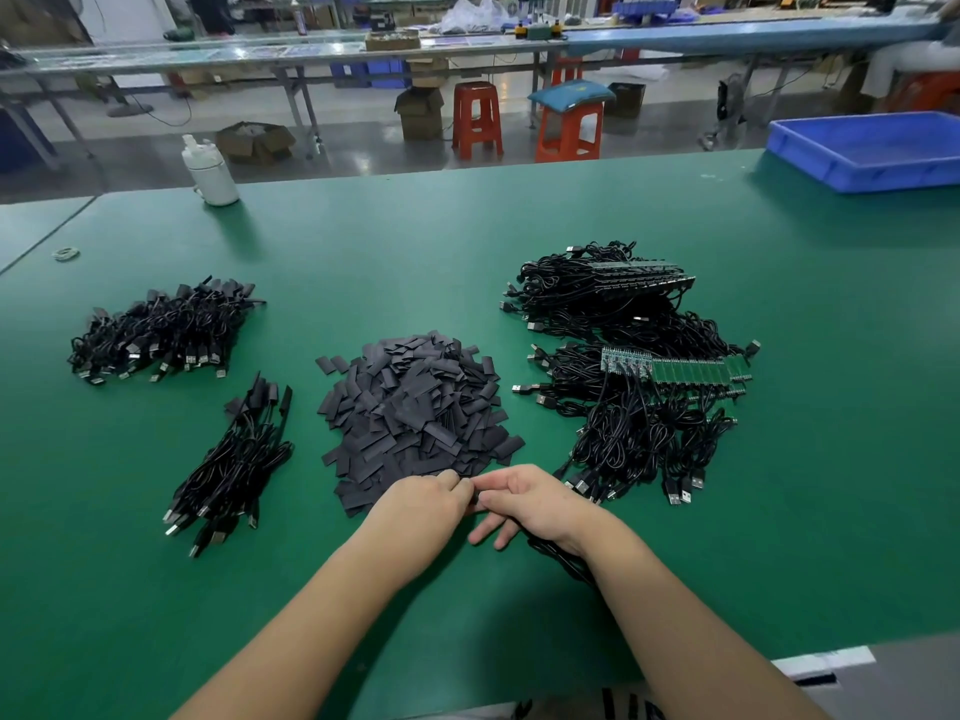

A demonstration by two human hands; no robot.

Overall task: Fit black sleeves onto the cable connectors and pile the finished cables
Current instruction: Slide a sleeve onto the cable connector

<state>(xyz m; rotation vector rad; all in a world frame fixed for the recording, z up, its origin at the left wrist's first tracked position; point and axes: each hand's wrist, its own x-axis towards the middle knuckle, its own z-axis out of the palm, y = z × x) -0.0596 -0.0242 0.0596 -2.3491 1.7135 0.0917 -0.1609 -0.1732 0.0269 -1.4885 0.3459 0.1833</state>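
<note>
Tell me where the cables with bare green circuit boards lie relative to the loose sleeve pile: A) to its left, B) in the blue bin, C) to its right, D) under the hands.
C: the cables with green circuit boards lie to the right of the sleeve pile on the green table, while the two bundles left of the pile show black sleeved ends.

Bare green counter [467, 262] lies open beyond the three heaps — sleeve pile [415, 418] in the middle, sleeved cables [161, 330] left, board-ended cables [639, 376] right. Narrow lanes run between them; a small bundle [234, 465] narrows the left lane.
</note>
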